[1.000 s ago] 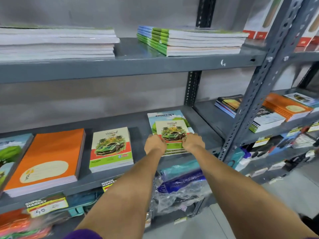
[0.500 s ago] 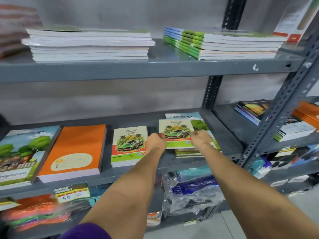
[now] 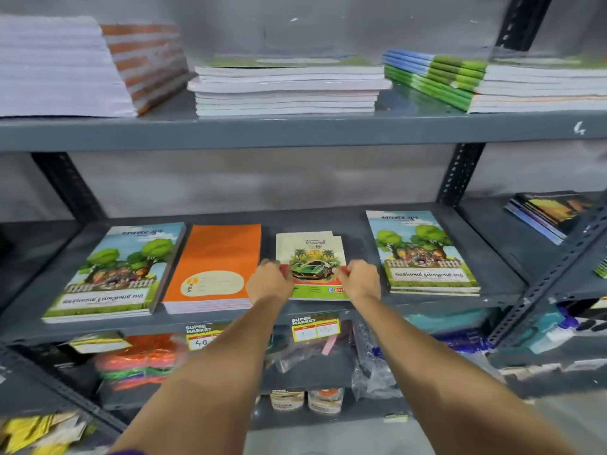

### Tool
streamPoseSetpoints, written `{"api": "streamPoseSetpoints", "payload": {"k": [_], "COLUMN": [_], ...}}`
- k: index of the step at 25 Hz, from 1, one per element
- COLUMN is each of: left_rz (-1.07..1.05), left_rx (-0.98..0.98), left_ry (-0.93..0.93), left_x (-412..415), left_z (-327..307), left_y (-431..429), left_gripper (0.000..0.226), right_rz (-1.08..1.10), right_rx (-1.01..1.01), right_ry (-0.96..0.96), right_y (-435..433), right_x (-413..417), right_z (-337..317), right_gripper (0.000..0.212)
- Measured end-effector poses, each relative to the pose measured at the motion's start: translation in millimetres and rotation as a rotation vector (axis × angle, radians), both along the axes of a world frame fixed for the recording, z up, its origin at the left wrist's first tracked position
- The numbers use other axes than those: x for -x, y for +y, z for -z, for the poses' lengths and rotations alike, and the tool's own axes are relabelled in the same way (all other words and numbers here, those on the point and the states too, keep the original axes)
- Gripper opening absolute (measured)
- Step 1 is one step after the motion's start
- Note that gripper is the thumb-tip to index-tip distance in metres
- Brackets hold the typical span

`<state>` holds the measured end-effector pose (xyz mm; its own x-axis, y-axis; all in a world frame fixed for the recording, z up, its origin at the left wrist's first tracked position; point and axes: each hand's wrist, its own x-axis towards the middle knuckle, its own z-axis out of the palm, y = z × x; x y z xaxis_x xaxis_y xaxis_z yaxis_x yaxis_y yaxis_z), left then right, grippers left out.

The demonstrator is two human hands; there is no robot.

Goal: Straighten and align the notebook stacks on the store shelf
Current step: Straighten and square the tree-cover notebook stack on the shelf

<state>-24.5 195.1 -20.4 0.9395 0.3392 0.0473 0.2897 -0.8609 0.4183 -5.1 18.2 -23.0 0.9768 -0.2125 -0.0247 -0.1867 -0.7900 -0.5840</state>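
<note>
On the grey middle shelf (image 3: pixel 356 221), a small stack of green-car notebooks (image 3: pixel 310 252) lies between an orange notebook stack (image 3: pixel 216 257) and a tree-cover stack (image 3: pixel 422 254). Its top notebooks sit slightly askew, and a second corner shows at the upper right. My left hand (image 3: pixel 269 284) grips the stack's left edge and my right hand (image 3: pixel 359 280) grips its right edge. Both hands cover the lower corners. Another tree-cover stack (image 3: pixel 121 270) lies further left, angled a little.
The upper shelf (image 3: pixel 295 129) carries a tall white stack (image 3: pixel 56 67), a flat white stack (image 3: pixel 285 90) and a green-and-blue-spined stack (image 3: pixel 460 83). Price labels (image 3: pixel 315 328) hang on the middle shelf's front lip. A slotted grey post (image 3: pixel 551 280) stands at the right. Bagged goods fill the shelf below.
Both hands carried the car notebooks from the top of the right tree-cover stack leftward onto the other car-notebook stack. The view has swung left.
</note>
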Motion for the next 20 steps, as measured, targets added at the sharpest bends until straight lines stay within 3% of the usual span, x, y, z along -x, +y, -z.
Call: {"api": "streamPoseSetpoints", "payload": {"k": [5, 12, 17, 20], "left_rz": [0.013, 0.283, 0.300, 0.166], "left_rx": [-0.063, -0.214, 0.068, 0.276], "left_ry": [-0.024, -0.056, 0.082, 0.141], "left_x": [-3, -33, -45, -54], "left_z": [-8, -9, 4, 14], "left_y": [-8, -110, -196, -221], "left_gripper": [0.035, 0.029, 0.036, 0.038], "right_rz": [-0.024, 0.234, 0.346, 0.312], "right_rx": [0.064, 0.130, 0.228, 0.171], "right_ry": [-0.030, 0.009, 0.217, 0.232], "right_y": [-9, -119, -201, -227], "right_x": [-3, -10, -20, -29], "right_z": [-14, -24, -5, 6], "right_gripper": [0.042, 0.029, 0.061, 0.055]}}
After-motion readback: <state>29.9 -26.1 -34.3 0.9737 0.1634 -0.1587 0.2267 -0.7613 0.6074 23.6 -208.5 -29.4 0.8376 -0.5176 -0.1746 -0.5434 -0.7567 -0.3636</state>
